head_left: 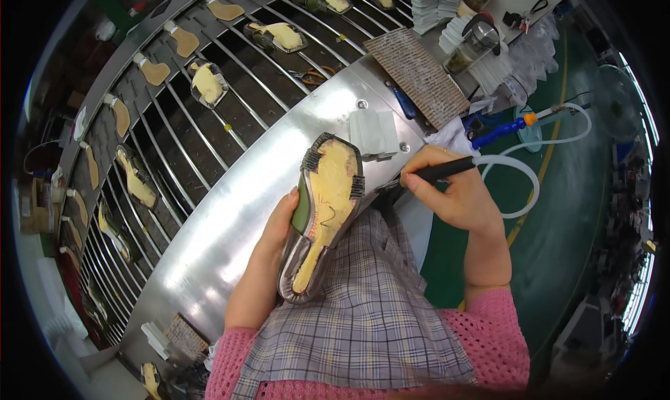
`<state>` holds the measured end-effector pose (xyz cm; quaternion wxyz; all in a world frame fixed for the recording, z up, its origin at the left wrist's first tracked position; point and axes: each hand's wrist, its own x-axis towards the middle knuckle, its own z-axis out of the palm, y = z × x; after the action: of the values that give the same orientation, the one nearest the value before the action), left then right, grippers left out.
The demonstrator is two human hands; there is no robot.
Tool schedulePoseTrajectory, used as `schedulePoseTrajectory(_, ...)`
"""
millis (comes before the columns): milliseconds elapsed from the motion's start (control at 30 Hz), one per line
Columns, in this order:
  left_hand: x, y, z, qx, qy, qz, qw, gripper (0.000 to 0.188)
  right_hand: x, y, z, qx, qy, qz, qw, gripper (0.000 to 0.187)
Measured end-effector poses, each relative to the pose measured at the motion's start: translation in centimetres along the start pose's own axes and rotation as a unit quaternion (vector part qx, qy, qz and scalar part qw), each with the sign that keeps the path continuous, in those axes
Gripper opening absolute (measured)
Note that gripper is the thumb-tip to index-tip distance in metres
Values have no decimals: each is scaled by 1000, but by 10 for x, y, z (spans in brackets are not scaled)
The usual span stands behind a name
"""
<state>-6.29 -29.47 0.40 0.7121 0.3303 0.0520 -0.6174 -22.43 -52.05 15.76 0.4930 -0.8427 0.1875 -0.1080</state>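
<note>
Checked apron cloth (377, 330) spreads below both hands, where the left hand (279, 222) curls around the side of a shoe (331, 183), yellow underside up. Right of it, the right hand (450, 190) closes its fingers on a black-handled tool (455, 167), whose pale hose (536, 190) loops out beyond that wrist. Ahead of the hands, white pads (373, 135) on the metal tabletop (230, 239) stand between the shoe and a rough brown block (417, 75).

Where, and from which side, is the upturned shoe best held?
Probably by the green flank of the shoe, coming from the left, where the left hand holds it: the long flank suits a clasp, the cream underside faces up uncovered, and the right hand has a black-handled tool at the other side.
</note>
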Motion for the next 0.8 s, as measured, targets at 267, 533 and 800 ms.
schedulePoseTrajectory(267,4,10,1,-96,-8,40,995,62,35,94,-22,112,189,84,972,26)
schedulePoseTrajectory(533,13,12,8,-66,134,78,986,82,61,165,22,151,246,214,933,37)
schedulePoseTrajectory(800,19,13,32,-132,187,85,970,81,47,130,3,216,282,178,918,37)
